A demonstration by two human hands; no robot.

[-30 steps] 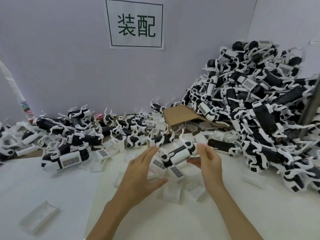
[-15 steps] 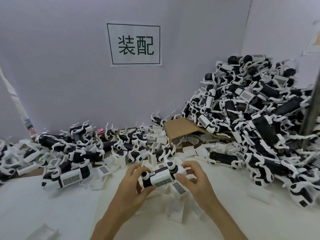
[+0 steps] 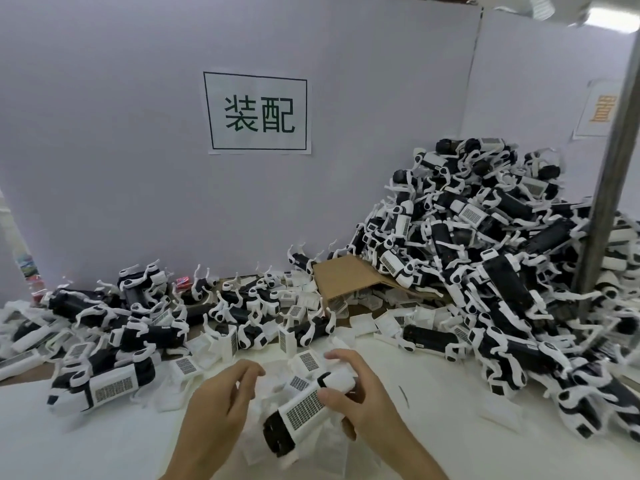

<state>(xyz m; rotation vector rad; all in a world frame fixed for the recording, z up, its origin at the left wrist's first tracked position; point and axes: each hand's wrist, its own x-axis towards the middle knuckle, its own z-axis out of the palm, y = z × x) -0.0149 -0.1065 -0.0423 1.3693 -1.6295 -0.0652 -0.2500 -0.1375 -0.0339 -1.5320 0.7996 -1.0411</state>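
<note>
My right hand [image 3: 360, 400] grips a black-and-white toy robot-dog body [image 3: 304, 410] with a barcode label on its white side; fingers and thumb curl round its upper end. The body is tilted, its black end pointing down toward me. My left hand [image 3: 221, 407] is just left of it, fingers loosely curled and apart from the body, holding nothing. Beneath both hands lie several small white plastic parts [image 3: 304, 363] on the white table [image 3: 86, 445].
A tall heap of robot dogs [image 3: 485, 271] fills the right side against the wall. A lower spread of robot dogs [image 3: 138, 323] covers the back left. A cardboard piece [image 3: 346, 277] lies between them. A grey pole [image 3: 609, 181] stands at right. A sign [image 3: 258, 114] hangs on the wall.
The toy body has turned from level to tilted and come closer to me. My left hand has let go of it; only my right hand holds it now.
</note>
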